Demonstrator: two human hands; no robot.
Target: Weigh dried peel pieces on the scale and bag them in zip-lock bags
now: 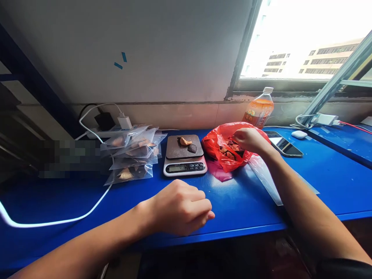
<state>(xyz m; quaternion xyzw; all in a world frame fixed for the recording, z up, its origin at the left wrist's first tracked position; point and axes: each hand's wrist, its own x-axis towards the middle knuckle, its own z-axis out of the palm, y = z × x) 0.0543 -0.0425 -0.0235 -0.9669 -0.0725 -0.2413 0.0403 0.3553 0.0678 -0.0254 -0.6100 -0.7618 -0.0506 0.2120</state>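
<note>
My right hand (250, 138) reaches over the open mouth of a red plastic bag (209, 140), its fingers curled together above dried brown pieces (229, 154); anything between the fingertips is hidden. Near the front edge of the desk, my left hand (184, 207) is closed in a loose fist with nothing seen in it. Just beyond it stands a small kitchen scale (171, 154) with a lit display. A curved tan dried piece (185, 142) and a dark flat piece (192, 148) lie on its plate.
Filled clear zip bags (130, 162) are stacked left of the scale. Flat clear bags (269, 182) lie under my right forearm. Behind the red bag stands an orange drink bottle (260, 110); a phone (285, 145) lies to its right. A white cable (58, 222) loops across the blue desk (238, 209).
</note>
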